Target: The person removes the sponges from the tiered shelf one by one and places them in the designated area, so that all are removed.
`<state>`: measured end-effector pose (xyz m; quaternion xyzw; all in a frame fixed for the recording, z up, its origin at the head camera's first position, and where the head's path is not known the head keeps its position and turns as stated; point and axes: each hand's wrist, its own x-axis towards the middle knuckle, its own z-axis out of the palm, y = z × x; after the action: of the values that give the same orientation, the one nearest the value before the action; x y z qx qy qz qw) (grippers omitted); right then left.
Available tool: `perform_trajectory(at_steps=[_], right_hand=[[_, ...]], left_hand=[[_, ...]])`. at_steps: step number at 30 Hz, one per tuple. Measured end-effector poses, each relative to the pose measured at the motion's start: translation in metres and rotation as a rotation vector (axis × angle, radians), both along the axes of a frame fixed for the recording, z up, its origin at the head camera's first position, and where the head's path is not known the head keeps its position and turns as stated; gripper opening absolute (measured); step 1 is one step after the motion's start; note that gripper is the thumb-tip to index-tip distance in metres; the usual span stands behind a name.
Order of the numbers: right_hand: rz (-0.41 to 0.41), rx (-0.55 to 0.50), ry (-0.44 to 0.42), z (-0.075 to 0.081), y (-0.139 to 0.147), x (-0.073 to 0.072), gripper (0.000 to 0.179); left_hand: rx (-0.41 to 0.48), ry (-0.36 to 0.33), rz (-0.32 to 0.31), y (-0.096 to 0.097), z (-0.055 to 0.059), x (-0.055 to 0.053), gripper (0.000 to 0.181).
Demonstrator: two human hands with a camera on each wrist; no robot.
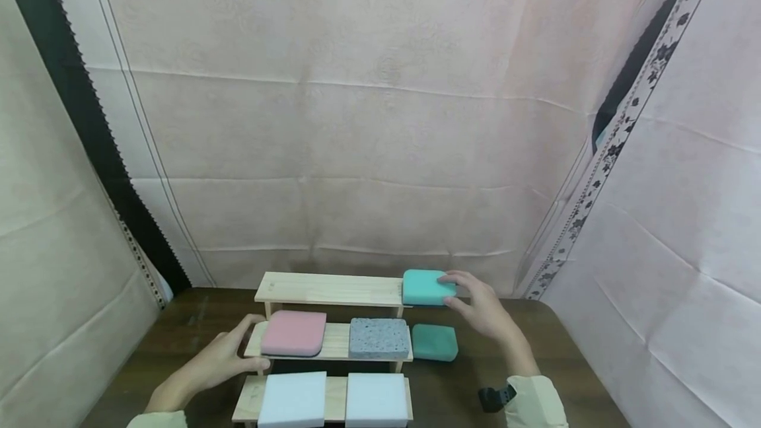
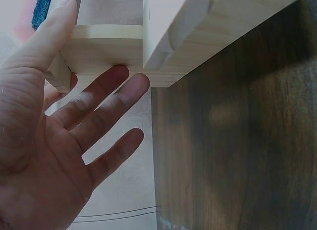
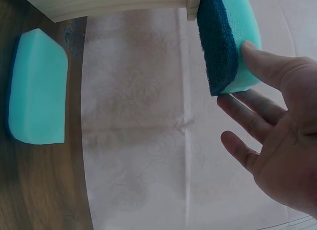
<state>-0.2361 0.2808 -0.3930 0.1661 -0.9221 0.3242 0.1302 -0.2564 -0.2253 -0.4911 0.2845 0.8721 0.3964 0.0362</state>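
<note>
My right hand [image 1: 480, 304] pinches a turquoise sponge [image 1: 425, 287] with a dark scouring pad on its underside, at the right end of the top wooden shelf [image 1: 333, 288]. In the right wrist view the thumb lies on its turquoise side and fingertips are at the pad's edge. My left hand [image 1: 216, 356] spans the left end of the middle tier of the wooden rack [image 1: 337, 342], thumb at the front and index finger at the back; its other fingers [image 2: 111, 118] are spread. A pink sponge [image 1: 294, 333] and a speckled blue-grey sponge [image 1: 378, 338] lie on that tier.
Two white blocks [image 1: 376, 400] sit side by side on the lowest tier. Another turquoise sponge [image 1: 434, 342] lies right of the middle tier on the dark wooden table [image 1: 571, 375]. Pale cloth [image 1: 357, 150] hangs behind and on both sides.
</note>
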Motion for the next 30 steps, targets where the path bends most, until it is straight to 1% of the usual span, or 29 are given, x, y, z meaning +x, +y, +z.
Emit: perform_trajectory(at_steps=[4, 8, 17, 25, 30], right_hand=[[-0.003, 0.004, 0.003, 0.000, 0.003, 0.000, 0.034], [0.006, 0.012, 0.016, 0.001, 0.006, 0.000, 0.034], [-0.021, 0.002, -0.018, -0.003, 0.012, 0.000, 0.035], [-0.028, -0.020, -0.026, -0.007, 0.016, 0.002, 0.037], [-0.034, -0.016, -0.013, -0.009, 0.017, 0.003, 0.037]], left_hand=[[0.001, 0.003, 0.001, 0.000, 0.001, 0.000, 0.073], [-0.010, -0.008, 0.018, 0.001, 0.002, -0.001, 0.074], [-0.020, -0.024, 0.032, 0.001, 0.003, 0.000, 0.074], [-0.028, -0.012, 0.027, 0.002, 0.003, 0.000, 0.074], [-0.032, -0.006, 0.016, 0.001, 0.003, 0.000, 0.074]])
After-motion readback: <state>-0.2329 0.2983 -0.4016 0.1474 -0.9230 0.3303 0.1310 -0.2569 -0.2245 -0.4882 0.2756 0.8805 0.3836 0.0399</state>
